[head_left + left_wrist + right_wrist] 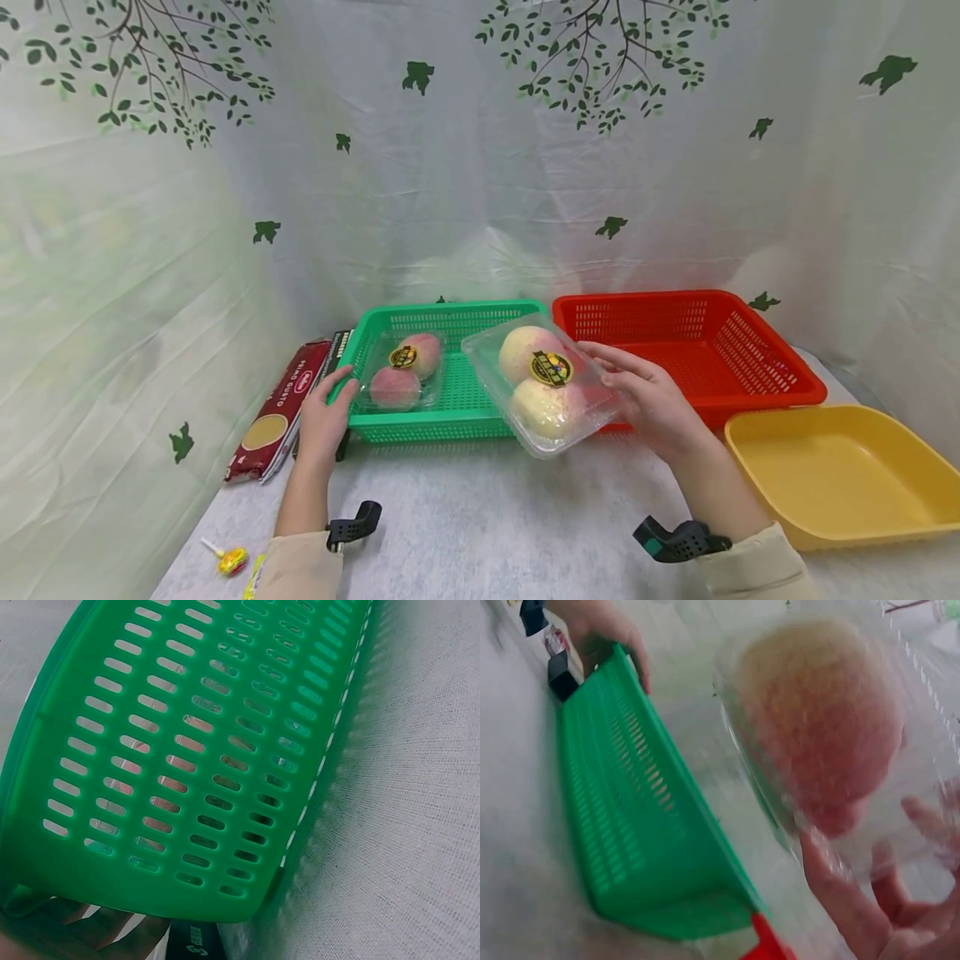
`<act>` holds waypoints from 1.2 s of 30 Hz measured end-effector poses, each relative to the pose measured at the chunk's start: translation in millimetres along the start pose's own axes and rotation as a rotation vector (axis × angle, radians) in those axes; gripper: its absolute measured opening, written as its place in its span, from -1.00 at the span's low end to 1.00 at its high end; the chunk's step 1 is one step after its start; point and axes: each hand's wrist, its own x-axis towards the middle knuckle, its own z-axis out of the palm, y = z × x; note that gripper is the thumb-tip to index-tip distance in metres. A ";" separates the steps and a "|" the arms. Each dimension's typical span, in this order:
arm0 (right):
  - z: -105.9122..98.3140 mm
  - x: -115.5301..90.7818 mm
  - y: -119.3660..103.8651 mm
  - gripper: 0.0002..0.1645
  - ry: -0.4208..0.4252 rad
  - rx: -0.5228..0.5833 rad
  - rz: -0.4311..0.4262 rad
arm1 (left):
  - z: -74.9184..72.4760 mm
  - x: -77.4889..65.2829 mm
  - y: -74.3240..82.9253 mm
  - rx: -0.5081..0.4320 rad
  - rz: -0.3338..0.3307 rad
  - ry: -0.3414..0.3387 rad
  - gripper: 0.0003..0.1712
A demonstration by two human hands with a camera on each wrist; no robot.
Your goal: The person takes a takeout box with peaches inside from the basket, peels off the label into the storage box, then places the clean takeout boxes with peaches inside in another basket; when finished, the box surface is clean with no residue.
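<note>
1 held pack [542, 385] partly hides the green basket [442, 427].

Pale, faintly wrinkled sheeting [480, 167] hangs at the back and along both sides. Two sprays of thin branches [600, 62] with small leaves are printed near its top, and separate dark-green shapes [417, 77] are scattered over it. The table [465, 517] has a whitish, mottled top, finely woven up close. The light is soft; the left side looks greenish.
</note>
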 end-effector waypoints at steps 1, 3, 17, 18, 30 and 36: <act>-3.6 -2.5 2.4 -0.44 -0.023 -0.005 -0.007 | 0.2 0.0 0.1 0.001 0.000 0.000 -0.40; -10.5 -7.0 6.8 -0.45 -0.063 -0.017 -0.014 | 0.5 -0.1 0.2 0.003 0.002 0.001 -0.40; -39.3 -18.9 35.3 -0.43 -0.414 0.032 -0.158 | 1.6 1.5 -2.3 -0.021 0.003 0.007 -0.40; -40.4 -18.6 36.3 -0.43 -0.440 0.044 -0.159 | 1.6 1.8 -2.6 -0.021 0.004 0.009 -0.40; -45.5 -14.3 68.7 -0.56 -0.521 0.031 -0.089 | 1.5 1.9 -3.3 -0.019 0.010 0.019 -0.41; -47.9 -11.2 86.3 -0.59 -0.474 0.005 -0.031 | 2.4 0.3 -1.3 -0.022 0.009 0.021 -0.42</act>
